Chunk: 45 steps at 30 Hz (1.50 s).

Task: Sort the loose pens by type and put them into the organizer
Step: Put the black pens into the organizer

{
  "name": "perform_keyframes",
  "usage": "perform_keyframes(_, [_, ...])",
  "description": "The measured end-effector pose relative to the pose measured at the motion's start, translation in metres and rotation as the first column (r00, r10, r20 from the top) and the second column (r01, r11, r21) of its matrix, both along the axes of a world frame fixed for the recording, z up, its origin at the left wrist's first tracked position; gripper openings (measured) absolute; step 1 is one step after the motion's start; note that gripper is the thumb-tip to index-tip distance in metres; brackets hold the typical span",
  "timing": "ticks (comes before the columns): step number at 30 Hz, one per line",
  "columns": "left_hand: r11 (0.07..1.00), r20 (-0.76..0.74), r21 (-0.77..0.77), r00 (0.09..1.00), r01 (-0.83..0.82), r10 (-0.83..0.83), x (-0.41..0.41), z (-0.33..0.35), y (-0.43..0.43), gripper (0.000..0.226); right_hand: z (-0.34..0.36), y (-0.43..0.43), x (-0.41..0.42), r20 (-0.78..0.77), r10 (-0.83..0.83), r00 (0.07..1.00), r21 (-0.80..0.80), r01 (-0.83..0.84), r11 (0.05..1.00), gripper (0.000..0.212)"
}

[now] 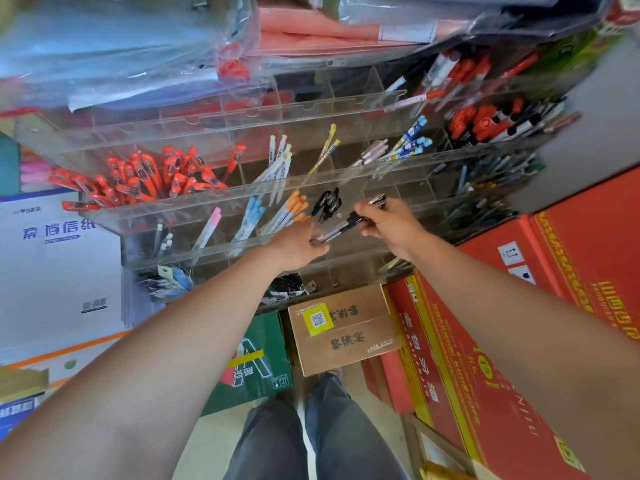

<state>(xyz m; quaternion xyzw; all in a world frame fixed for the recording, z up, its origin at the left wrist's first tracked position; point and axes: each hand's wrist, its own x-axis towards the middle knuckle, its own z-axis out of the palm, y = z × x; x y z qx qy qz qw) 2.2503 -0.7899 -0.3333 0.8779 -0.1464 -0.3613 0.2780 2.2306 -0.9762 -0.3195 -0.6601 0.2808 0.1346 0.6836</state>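
Left hand and right hand grip black pens — organizer compartments hold red pens.

Head camera looks steeply down, close to the organizer; edges seemingly warped.

Large blue characters ending in 信纸 on the white paper pack, with the smaller print below too blurred to read. Yellow QR-code sticker and dark brush characters, not legible, on the brown carton. Big white V on the green box. Yellow letters, roughly NTIU, on the long red carton — white upright-arrows label on the red box behind.
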Motion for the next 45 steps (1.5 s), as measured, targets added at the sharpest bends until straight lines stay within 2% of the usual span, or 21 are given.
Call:
perform_keyframes(2, [0.995,0.074,0.087,0.996,0.047,-0.054,0.006,-0.002,0.004,0.058,0.006,-0.013,0.008,0.059,-0.102,0.993,-0.081,0.106,0.991,0.010])
perform_keyframes(6, [0.975,0.039,0.186,0.990,0.123,-0.132,0.012,-0.005,0.009,0.064,0.007,-0.016,0.023,0.176,-0.204,0.963,-0.164,0.233,0.959,0.006])
perform_keyframes(10, [0.970,0.053,0.236,0.996,0.053,-0.067,0.010,-0.010,0.016,0.065,-0.007,0.011,0.027,0.182,-0.197,0.963,-0.172,0.229,0.958,0.005])
perform_keyframes(15, [0.967,0.084,0.254,0.995,0.024,-0.047,0.009,-0.018,0.027,0.064,-0.024,0.032,0.034,0.258,-0.197,0.946,-0.302,0.273,0.913,0.002])
perform_keyframes(20, [0.965,0.104,0.262,0.994,0.011,-0.040,0.012,-0.021,0.028,0.061,-0.037,0.033,0.043,0.164,-0.018,0.986,-0.421,0.086,0.903,0.006])
perform_keyframes(24, [0.969,0.119,0.245,0.992,0.008,-0.038,0.013,-0.020,0.029,0.061,-0.048,0.043,0.047,0.085,0.053,0.995,-0.431,-0.011,0.902,0.010])
perform_keyframes(28, [0.969,0.112,0.245,0.993,0.019,-0.048,0.013,-0.020,0.034,0.059,-0.053,0.050,0.046,0.113,0.071,0.991,-0.515,-0.003,0.857,0.025])
perform_keyframes(31, [0.964,0.105,0.261,0.992,0.041,-0.070,0.014,-0.020,0.037,0.058,-0.059,0.049,0.044,0.142,0.089,0.986,-0.560,0.006,0.829,0.019])
perform_keyframes(36, [0.964,0.104,0.258,0.991,0.061,-0.090,0.012,-0.019,0.041,0.058,-0.058,0.048,0.040,0.095,0.131,0.987,-0.619,-0.045,0.784,0.014])
perform_keyframes(39, [0.966,0.115,0.246,0.987,0.084,-0.115,0.010,-0.018,0.045,0.059,-0.046,0.053,0.034,0.121,0.129,0.984,-0.665,-0.017,0.747,0.027])
perform_keyframes(42, [0.964,0.120,0.238,0.982,0.115,-0.147,0.008,-0.018,0.051,0.060,-0.041,0.058,0.026,0.147,0.131,0.980,-0.703,0.010,0.711,0.025])
perform_keyframes(45, [0.962,0.135,0.234,0.975,0.142,-0.177,0.006,-0.018,0.057,0.059,-0.039,0.067,0.020,0.094,0.153,0.984,-0.735,-0.035,0.677,0.030])
